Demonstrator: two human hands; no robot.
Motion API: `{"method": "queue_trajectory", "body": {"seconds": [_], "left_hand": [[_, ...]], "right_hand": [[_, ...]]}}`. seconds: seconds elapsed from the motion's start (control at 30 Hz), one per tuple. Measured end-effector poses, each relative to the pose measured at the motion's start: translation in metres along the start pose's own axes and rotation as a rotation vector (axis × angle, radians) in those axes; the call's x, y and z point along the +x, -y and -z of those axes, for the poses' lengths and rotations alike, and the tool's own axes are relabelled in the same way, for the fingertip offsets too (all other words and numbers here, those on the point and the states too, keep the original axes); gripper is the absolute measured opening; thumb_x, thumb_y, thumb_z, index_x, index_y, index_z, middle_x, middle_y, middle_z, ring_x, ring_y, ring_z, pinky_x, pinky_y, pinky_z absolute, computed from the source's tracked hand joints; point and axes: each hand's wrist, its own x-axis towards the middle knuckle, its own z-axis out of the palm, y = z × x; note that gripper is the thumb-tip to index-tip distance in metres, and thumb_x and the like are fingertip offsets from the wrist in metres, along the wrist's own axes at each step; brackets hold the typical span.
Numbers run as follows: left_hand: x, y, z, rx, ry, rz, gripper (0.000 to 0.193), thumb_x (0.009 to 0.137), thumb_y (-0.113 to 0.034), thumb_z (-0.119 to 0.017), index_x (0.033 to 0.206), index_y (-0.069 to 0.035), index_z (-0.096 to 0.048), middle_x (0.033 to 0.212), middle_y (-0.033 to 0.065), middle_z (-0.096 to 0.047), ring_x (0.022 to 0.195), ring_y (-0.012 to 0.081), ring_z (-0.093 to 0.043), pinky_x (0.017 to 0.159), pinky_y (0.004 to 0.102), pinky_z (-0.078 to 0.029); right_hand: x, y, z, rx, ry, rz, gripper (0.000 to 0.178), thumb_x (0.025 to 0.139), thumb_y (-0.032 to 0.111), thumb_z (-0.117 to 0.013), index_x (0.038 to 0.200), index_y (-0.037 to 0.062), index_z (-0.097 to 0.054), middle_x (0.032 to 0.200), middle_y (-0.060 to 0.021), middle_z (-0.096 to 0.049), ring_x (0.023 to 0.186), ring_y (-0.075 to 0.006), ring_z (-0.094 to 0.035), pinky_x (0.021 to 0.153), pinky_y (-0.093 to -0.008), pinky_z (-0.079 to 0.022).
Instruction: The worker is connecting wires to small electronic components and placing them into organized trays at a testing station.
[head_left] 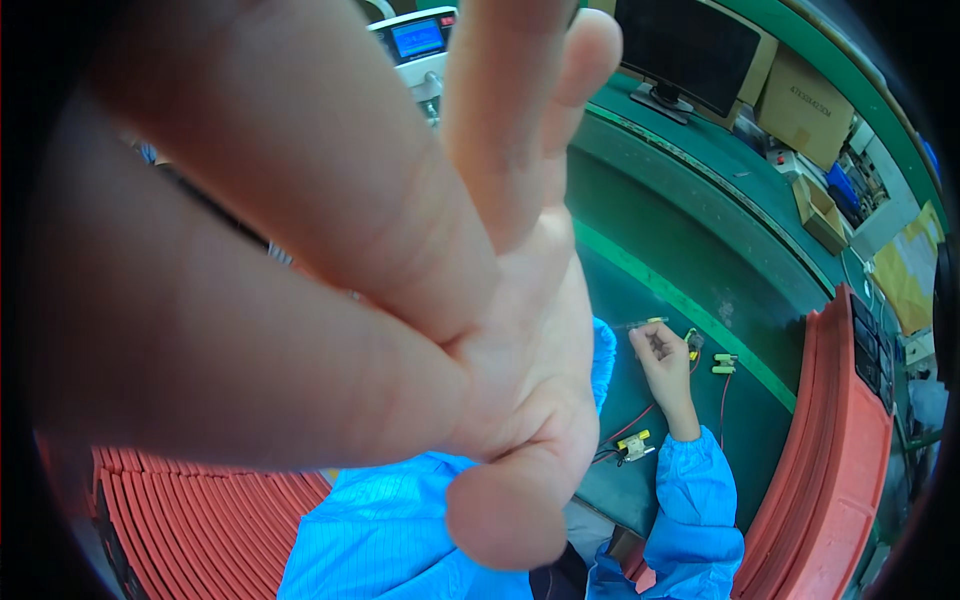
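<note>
Very close to the camera, my left hand [520, 335] covers much of the view, palm showing. Its fingers are spread and nothing is in it. Over the green work surface [760, 440], my right hand [664, 362] has thumb and fingers drawn together in a pinch. What they hold, if anything, is too small to make out. A thin, clear and yellow stick-like piece [652, 321] lies at its fingertips. Beside that hand are a small yellow and dark part [694, 343] and a pale yellow-green part [724, 364] on a red wire. Nearer me lies a yellow and metal part [634, 446] with wires.
Stacked red trays [835, 450] rise on the right, with more red trays [210, 520] at the lower left. On the back shelf stand a monitor [690, 50], a cardboard box [805, 105] and a small open box [820, 215]. A device with a blue screen [418, 38] is behind my left hand.
</note>
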Motion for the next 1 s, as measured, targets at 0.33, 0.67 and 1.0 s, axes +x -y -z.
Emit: {"method": "queue_trajectory", "body": {"seconds": [0.33, 0.67, 1.0], "left_hand": [[-0.075, 0.102, -0.085, -0.349, -0.184, 0.210, 0.066, 0.097, -0.055, -0.041, 0.152, -0.023, -0.025, 0.156, 0.0142, -0.028, 0.142, 0.0465, -0.025, 0.107, 0.0689, -0.026], [-0.101, 0.122, -0.093, 0.365, 0.477, 0.266, 0.075, 0.093, -0.067, -0.034, 0.155, -0.033, -0.011, 0.163, 0.0110, -0.006, 0.146, 0.0489, -0.007, 0.107, 0.0772, -0.010], [-0.158, 0.174, -0.120, 0.171, 0.364, 0.352, 0.083, 0.091, -0.072, -0.036, 0.155, -0.036, 0.002, 0.162, 0.0179, -0.007, 0.143, 0.0493, -0.019, 0.113, 0.0660, -0.018]], "right_hand": [[0.026, -0.050, 0.062, 0.038, 0.022, 0.075, 0.013, 0.094, 0.013, -0.066, 0.094, -0.0001, -0.065, 0.085, 0.0007, -0.062, 0.077, -0.0037, -0.056, 0.066, -0.0200, -0.047], [0.039, -0.059, 0.096, -0.037, -0.026, 0.101, 0.015, 0.092, 0.016, -0.068, 0.091, 0.0010, -0.066, 0.073, 0.0043, -0.061, 0.064, -0.0010, -0.053, 0.057, -0.0186, -0.043], [0.020, -0.046, 0.140, -0.014, -0.096, 0.157, 0.021, 0.088, 0.021, -0.070, 0.082, 0.0015, -0.064, 0.068, -0.0037, -0.065, 0.060, -0.0101, -0.058, 0.055, -0.0292, -0.046]]}}
